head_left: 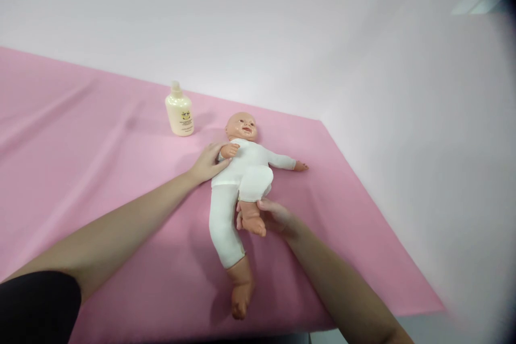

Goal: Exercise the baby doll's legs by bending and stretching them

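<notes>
The baby doll is lying face-up at the middle of the pink sheet. The left hand is resting open against its shoulder, and the right hand is gripping its bent leg at the foot. A lotion bottle is standing upright to the far left of the head.

The peach-coloured plastic baby doll has a smooth moulded head, hands and feet with a faint satin sheen, brightest on the bald crown and on the bare foot held in the right hand. Its white one-piece suit is soft matt cloth, lightly wrinkled at the waist and knee. The bare-skinned left hand lies against that cloth at the shoulder. The pink cloth sheet spread over the surface is matt and fine-woven, with long shallow creases. The cream-coloured plastic bottle is smooth and mildly glossy, with a small printed label. The black sleeve is matt fabric. The pale wall looks flat and matt.
</notes>
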